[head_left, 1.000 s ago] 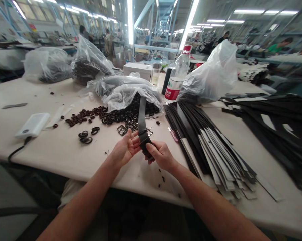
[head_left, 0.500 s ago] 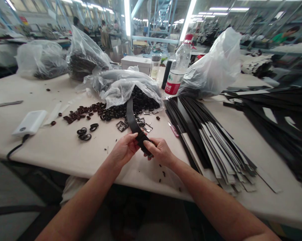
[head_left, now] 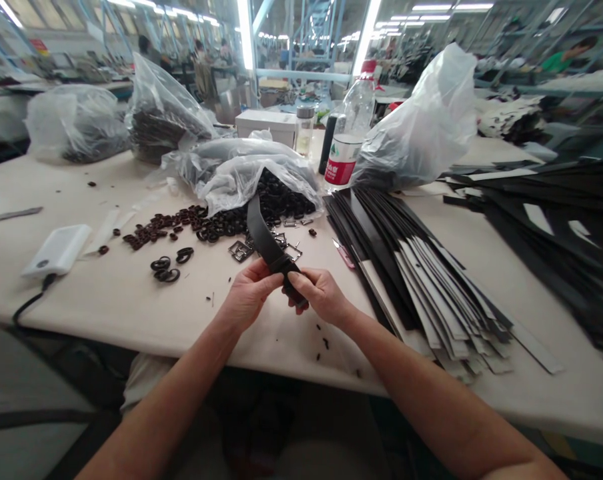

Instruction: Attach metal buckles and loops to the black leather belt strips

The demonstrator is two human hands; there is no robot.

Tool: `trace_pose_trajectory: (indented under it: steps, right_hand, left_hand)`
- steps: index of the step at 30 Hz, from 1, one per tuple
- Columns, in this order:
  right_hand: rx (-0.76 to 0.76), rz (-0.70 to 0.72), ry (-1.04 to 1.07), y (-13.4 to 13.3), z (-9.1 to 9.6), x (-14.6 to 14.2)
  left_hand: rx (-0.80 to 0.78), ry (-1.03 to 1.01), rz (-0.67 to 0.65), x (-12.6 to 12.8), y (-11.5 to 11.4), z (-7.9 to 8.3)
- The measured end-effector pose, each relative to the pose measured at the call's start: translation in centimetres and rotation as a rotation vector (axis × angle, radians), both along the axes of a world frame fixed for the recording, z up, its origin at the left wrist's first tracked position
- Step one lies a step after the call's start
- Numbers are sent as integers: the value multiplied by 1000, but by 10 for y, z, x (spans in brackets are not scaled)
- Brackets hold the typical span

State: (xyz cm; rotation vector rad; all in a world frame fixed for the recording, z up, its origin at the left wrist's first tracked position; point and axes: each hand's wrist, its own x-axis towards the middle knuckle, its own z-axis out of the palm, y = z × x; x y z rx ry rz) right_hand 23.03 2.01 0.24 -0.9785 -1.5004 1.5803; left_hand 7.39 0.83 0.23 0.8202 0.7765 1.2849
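A black belt strap (head_left: 262,233) is held between my two hands, its free length curving away over the table. My left hand (head_left: 249,293) is closed on the strap, thumb pressed on its top face. My right hand (head_left: 319,293) grips the near end, thumb on top and fingers curled below; that end is partly covered by the hands. Just beyond lie metal buckles (head_left: 240,251). A heap of black belt loops (head_left: 281,200) spills from a plastic bag (head_left: 251,163), with dark brown loops (head_left: 166,225) to its left.
To the right lie stacked black strips (head_left: 376,247) with pale undersides and a pink-handled snipper (head_left: 343,255). A plastic bottle (head_left: 342,160) and a glass jar (head_left: 304,130) stand behind. At left is a white power bank (head_left: 56,251) with a cable. Other people sit in the background.
My left thumb has moved further along the strap toward my right thumb, so the hands are closer together. The view has shifted slightly.
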Motion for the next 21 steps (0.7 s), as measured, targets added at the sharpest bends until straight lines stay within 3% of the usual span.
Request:
trace_pose_trajectory:
  steps: [5, 9, 13, 21]
  right_hand:
    - [176, -80, -164, 2, -4, 3]
    - [291, -124, -294, 3, -4, 3]
    - [291, -124, -327, 2, -5, 1]
    - [250, 11, -236, 4, -9, 4]
  left_hand:
    - [13, 10, 111, 4, -1, -5]
    - [-40, -113, 142, 6, -1, -11]
    - [-132, -175, 121, 8, 1, -14]
    - [-122, -26, -2, 8, 1, -9]
